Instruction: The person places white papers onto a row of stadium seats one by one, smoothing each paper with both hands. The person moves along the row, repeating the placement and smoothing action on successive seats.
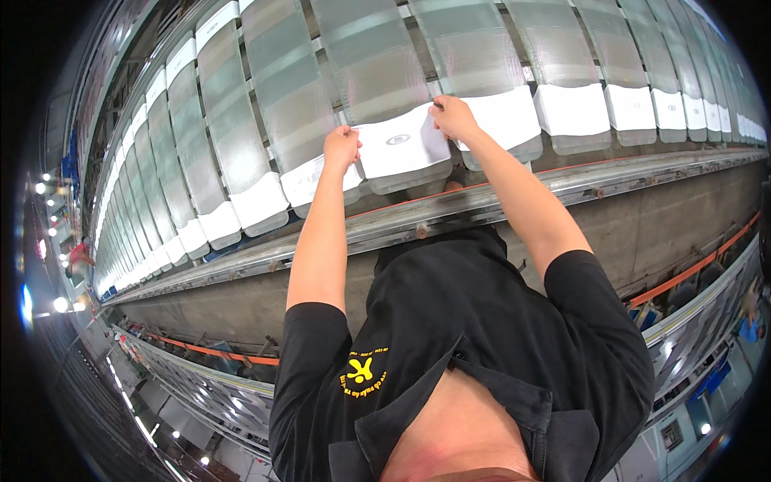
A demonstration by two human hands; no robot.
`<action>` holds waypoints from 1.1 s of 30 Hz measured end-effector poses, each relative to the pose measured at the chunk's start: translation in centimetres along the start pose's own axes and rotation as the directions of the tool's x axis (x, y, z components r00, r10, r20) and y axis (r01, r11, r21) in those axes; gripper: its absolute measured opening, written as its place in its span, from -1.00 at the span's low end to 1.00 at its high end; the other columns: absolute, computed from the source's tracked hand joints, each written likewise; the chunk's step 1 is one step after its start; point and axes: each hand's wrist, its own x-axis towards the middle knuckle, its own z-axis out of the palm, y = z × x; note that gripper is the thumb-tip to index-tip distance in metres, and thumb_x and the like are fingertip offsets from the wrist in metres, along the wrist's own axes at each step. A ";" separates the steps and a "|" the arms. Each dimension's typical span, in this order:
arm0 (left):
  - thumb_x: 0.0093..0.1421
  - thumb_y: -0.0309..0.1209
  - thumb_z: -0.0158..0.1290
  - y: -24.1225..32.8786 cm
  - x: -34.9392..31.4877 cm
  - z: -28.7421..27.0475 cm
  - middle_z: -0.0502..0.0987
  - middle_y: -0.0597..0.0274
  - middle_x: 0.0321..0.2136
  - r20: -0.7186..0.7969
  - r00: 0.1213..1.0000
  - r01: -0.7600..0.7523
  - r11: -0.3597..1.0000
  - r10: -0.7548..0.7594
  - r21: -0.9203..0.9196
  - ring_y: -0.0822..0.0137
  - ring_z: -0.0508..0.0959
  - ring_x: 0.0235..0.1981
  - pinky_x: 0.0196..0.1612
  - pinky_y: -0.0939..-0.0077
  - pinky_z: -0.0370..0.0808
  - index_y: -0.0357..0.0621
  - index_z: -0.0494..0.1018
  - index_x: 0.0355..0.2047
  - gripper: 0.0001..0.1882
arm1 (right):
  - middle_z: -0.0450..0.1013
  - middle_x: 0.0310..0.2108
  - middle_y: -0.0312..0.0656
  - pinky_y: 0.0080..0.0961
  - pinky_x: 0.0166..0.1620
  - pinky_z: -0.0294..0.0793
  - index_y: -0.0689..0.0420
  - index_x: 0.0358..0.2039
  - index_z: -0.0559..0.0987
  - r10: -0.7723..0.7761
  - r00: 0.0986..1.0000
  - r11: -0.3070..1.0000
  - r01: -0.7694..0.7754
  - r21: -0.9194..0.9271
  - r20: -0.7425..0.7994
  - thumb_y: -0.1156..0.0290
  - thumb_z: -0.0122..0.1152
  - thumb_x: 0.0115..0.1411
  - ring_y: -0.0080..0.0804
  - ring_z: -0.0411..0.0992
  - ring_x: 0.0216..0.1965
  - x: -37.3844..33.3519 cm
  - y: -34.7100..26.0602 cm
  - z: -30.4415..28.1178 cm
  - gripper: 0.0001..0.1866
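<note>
Between my two hands lies a white sheet, cloth or paper I cannot tell, with a small dark oval print. It covers the near end of a long, shiny greenish-grey panel. My left hand is closed at the sheet's far left corner. At its far right corner, my right hand pinches the edge between bent fingers. The sheet's surface ripples slightly. Close beside it, another white sheet rests on the neighbouring panel to the right, and one more white sheet lies to the left.
Similar panels with white sheets on their near ends run in a long curved row to both sides. A metal rail passes between the row and my body. Behind me is a second rack with an orange strip. Another person is far left.
</note>
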 end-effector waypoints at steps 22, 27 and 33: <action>0.43 -0.18 0.06 -1.7 -3.5 6.1 0.50 0.43 -0.46 -0.027 0.995 -0.102 0.974 0.099 -0.201 0.58 0.39 -0.43 -0.36 0.58 0.36 -0.25 0.51 -0.23 -0.67 | 0.58 -0.38 -0.07 -0.36 -0.28 0.47 0.31 -0.18 0.57 -0.037 0.987 0.928 -0.024 0.373 0.156 0.07 0.24 0.30 -0.34 0.54 -0.36 -5.4 -3.4 6.2 -0.55; 0.45 -0.24 0.02 -0.4 -6.2 5.3 0.37 0.50 -0.56 0.016 0.992 -0.101 0.855 0.127 -0.509 0.62 0.26 -0.51 -0.47 0.58 0.22 -0.15 0.44 -0.40 -0.70 | 0.44 -0.51 -0.36 -0.50 -0.41 0.33 0.24 -0.25 0.59 -0.168 0.944 0.903 0.031 0.428 0.286 0.12 0.17 0.39 -0.66 0.29 -0.49 -7.9 -5.8 5.7 -0.62; 0.47 -0.29 -0.02 0.4 -9.8 5.7 0.29 0.53 -0.56 0.067 0.965 -0.135 0.706 0.252 -0.695 0.64 0.19 -0.50 -0.48 0.61 0.15 -0.07 0.38 -0.46 -0.70 | 0.31 -0.65 -0.18 -0.31 -0.48 0.24 0.26 -0.42 0.48 -0.302 0.927 0.899 0.199 0.390 0.224 0.11 0.18 0.36 -0.48 0.20 -0.58 -10.3 -5.4 6.6 -0.57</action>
